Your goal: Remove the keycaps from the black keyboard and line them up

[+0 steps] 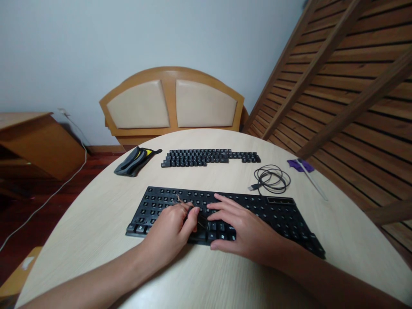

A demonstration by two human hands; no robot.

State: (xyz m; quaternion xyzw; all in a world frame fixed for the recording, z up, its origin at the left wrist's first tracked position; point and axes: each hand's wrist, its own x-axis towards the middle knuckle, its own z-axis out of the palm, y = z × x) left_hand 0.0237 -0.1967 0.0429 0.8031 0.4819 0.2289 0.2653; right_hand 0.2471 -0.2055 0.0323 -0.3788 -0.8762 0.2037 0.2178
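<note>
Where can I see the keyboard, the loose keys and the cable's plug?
Keyboard [199, 199]: head view, on its upper rows, near the middle.
Loose keys [199, 158]: head view, near the middle of their block.
Cable's plug [255, 187]: head view, on its dark body.

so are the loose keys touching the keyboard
Apart: the head view plainly shows a strip of bare tabletop between the block of loose keys and the back edge of the keyboard.
</note>
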